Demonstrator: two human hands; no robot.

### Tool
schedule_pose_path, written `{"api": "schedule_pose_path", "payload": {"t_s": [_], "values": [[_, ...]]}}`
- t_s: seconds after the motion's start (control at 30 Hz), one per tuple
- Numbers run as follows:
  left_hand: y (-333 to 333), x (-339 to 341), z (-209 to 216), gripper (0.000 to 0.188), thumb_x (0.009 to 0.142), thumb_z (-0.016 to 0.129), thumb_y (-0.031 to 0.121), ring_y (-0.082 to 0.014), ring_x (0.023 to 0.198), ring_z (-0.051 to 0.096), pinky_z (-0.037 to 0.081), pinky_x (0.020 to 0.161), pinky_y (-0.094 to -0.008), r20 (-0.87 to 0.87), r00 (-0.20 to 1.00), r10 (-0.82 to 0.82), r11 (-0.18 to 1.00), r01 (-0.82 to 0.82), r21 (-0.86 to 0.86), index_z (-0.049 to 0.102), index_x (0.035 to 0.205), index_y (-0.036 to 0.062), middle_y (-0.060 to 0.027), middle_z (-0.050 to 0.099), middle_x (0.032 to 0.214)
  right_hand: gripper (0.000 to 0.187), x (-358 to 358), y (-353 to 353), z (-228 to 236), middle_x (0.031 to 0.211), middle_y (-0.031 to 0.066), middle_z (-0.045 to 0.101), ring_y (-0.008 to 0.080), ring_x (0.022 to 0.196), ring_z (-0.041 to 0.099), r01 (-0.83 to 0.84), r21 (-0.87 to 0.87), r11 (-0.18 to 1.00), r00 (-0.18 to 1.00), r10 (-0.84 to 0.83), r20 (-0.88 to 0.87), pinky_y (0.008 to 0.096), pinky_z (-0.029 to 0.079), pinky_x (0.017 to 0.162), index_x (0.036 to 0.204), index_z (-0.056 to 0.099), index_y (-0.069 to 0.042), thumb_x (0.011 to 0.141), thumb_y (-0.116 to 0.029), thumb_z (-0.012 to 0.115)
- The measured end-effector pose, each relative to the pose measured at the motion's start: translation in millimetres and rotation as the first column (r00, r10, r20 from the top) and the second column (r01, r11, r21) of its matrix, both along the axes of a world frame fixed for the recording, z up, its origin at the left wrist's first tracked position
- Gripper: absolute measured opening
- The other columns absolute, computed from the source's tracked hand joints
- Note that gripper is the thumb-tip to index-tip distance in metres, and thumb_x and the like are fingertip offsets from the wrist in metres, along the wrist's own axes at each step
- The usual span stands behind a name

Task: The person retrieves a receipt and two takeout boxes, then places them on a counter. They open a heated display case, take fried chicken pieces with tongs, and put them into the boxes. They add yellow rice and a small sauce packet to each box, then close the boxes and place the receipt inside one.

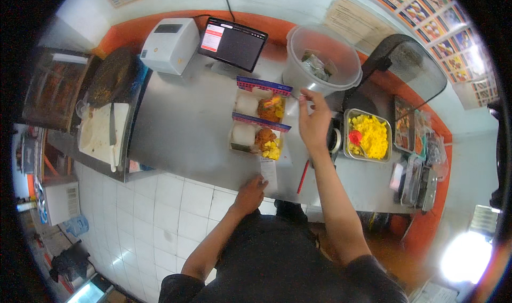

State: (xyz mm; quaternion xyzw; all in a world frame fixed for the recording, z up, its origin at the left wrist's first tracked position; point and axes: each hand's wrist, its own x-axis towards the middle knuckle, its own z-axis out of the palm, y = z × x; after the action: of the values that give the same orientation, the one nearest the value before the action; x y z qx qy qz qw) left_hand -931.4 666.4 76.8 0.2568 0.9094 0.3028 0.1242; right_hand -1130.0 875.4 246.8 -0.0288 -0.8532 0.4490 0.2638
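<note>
Near the counter's front edge, my left hand (249, 195) is curled, its fingertips on the left edge of a white paper slip (269, 173). Two open food boxes stand one behind the other on the counter. The near box (233, 143) and the far box (234, 111) each hold white rice, browned fried food and yellow scrambled egg. To the right of the boxes my right hand (314, 119) is raised with thumb and fingers closed; anything between them is too small to make out. Beyond it stands a clear plastic tub (298, 68) with bundled packets inside.
A metal tray (392, 155) of yellow egg with a red item stands right. A red pencil-like stick (303, 178) lies near the front edge. At the back are a tablet screen (240, 47) and white printer (166, 50). Left, a knife (112, 124) lies on a cutting board (96, 140).
</note>
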Motion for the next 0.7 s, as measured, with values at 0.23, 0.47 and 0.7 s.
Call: {"api": "schedule_pose_path", "payload": {"t_s": [0.23, 0.47, 0.7], "values": [[-6, -2, -6, 0.049, 0.091, 0.066, 0.011, -0.0426, 0.134, 0.051, 0.047, 0.111, -0.0502, 0.115, 0.990, -0.083, 0.996, 0.084, -0.004, 0.059, 0.138, 0.0012, -0.0215, 0.050, 0.145, 0.035, 137, 50, -101, 0.094, 0.0235, 0.073, 0.0425, 0.090, 0.073, -0.228, 0.462, 0.857, 0.636, -0.228, 0.737, 0.0555, 0.056, 0.078, 0.117, 0.059, -0.003, 0.096, -0.029, 0.068], [-8, 0, 0, 0.047, 0.089, 0.068, 0.010, -0.0400, 0.134, 0.052, 0.046, 0.112, -0.0485, 0.089, 0.991, -0.098, 0.995, 0.100, -0.018, 0.061, 0.135, 0.0011, -0.0193, 0.049, 0.146, 0.043, 199, 63, -141, 0.102, 0.0260, 0.073, 0.0382, 0.092, 0.075, -0.168, 0.193, 0.967, 0.555, -0.069, 0.829, 0.0511, 0.059, 0.082, 0.133, 0.048, -0.005, 0.093, -0.016, 0.061], [-13, 6, -3, 0.044, 0.087, 0.067, 0.005, -0.0396, 0.133, 0.053, 0.046, 0.112, -0.0486, 0.003, 0.990, -0.139, 0.990, 0.139, -0.030, 0.064, 0.131, 0.0018, -0.0189, 0.048, 0.147, 0.020, 209, 44, -127, 0.085, 0.0086, 0.067, 0.0170, 0.075, 0.063, -0.287, -0.373, 0.882, 0.735, 0.453, 0.504, 0.0339, 0.052, 0.072, 0.114, 0.059, -0.002, 0.103, -0.019, 0.056]]}}
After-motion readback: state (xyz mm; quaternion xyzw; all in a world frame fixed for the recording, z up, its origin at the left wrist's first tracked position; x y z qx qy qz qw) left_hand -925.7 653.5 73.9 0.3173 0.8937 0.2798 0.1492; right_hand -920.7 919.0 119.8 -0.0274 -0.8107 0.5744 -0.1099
